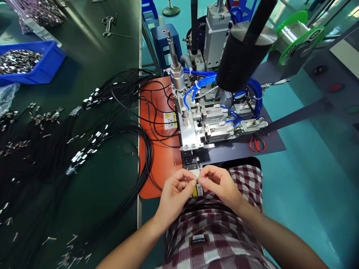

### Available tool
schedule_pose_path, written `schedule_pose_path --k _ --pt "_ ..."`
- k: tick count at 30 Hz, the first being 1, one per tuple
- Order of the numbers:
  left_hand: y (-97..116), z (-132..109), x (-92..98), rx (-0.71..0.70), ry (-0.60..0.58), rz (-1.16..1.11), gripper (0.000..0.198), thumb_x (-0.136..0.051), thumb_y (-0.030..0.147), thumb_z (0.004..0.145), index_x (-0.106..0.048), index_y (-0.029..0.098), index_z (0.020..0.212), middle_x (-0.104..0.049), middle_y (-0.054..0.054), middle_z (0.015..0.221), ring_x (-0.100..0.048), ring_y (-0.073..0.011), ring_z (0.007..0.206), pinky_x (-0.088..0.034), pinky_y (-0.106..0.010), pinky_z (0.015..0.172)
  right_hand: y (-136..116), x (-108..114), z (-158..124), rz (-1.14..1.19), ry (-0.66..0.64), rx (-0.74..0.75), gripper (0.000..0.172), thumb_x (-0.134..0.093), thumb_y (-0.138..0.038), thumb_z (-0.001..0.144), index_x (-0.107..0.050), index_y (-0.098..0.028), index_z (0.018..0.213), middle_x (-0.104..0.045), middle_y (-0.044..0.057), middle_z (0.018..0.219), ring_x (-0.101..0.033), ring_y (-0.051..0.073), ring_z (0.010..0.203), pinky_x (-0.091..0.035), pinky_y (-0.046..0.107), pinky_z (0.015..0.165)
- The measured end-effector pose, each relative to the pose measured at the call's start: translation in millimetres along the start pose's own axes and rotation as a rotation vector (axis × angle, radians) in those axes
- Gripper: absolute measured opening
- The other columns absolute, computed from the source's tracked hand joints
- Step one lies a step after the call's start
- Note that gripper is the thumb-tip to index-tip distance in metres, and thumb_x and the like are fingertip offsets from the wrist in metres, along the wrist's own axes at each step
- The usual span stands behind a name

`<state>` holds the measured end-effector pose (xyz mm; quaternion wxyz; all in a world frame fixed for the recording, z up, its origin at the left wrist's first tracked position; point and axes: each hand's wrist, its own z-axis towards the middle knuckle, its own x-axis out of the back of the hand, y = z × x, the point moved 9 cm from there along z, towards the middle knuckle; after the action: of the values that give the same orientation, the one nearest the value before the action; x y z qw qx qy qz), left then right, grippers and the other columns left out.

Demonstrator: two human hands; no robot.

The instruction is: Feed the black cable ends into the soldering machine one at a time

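Observation:
My left hand and my right hand meet in front of my lap, just below the front edge of a small metal machine. Both pinch the thin coloured end of a wire between thumb and fingertips. The fingers of each hand are curled and closed. A yellow label shows under the fingertips. A black cable loops from the left table toward my left hand.
A dark green table at left carries bundles of black cables with metal terminals, a blue bin of metal parts and a wrench. An orange mat, red scissors and a green solder spool surround the machine.

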<state>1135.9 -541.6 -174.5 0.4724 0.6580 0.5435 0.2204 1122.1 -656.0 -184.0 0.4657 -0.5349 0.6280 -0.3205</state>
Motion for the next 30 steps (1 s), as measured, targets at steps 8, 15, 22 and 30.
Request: schedule_pose_path --k 8,15,22,30 --pt "0 0 -1.6 0.008 -0.014 0.007 0.025 -0.067 0.037 0.08 -0.055 0.016 0.08 -0.044 0.008 0.054 -0.028 -0.0022 0.043 -0.019 -0.017 0.043 0 -1 0 0.014 0.032 0.0 0.024 -0.07 -0.037 0.077 -0.059 -0.017 0.071 -0.051 -0.004 0.059 -0.044 0.009 0.052 -0.033 0.023 0.049" --pt "-4 -1 -1.7 0.008 -0.031 -0.044 0.02 -0.065 0.034 0.083 -0.056 0.016 0.081 -0.044 0.008 0.055 -0.027 -0.0015 0.044 -0.019 -0.016 0.044 1 -3 -1 0.054 0.048 -0.017 0.022 -0.069 -0.034 0.076 -0.057 -0.016 0.07 -0.048 -0.005 0.056 -0.039 0.008 0.05 -0.03 0.023 0.049" --pt "-7 1 1.0 0.011 -0.013 -0.079 0.019 -0.067 0.032 0.082 -0.059 0.015 0.079 -0.046 0.007 0.058 -0.028 -0.0014 0.045 -0.022 -0.016 0.046 -5 -4 -8 -0.035 0.104 0.034 0.015 -0.063 -0.027 0.079 -0.055 -0.016 0.072 -0.048 -0.005 0.06 -0.039 0.009 0.055 -0.033 0.023 0.052" --pt "-7 -1 -0.3 0.03 -0.008 -0.079 0.018 -0.068 0.031 0.081 -0.059 0.015 0.078 -0.042 0.008 0.052 -0.029 -0.0025 0.046 -0.023 -0.015 0.046 -8 -1 -10 -0.127 0.081 0.065 0.013 -0.061 -0.026 0.082 -0.057 -0.016 0.074 -0.051 -0.002 0.066 -0.044 0.01 0.059 -0.036 0.024 0.056"
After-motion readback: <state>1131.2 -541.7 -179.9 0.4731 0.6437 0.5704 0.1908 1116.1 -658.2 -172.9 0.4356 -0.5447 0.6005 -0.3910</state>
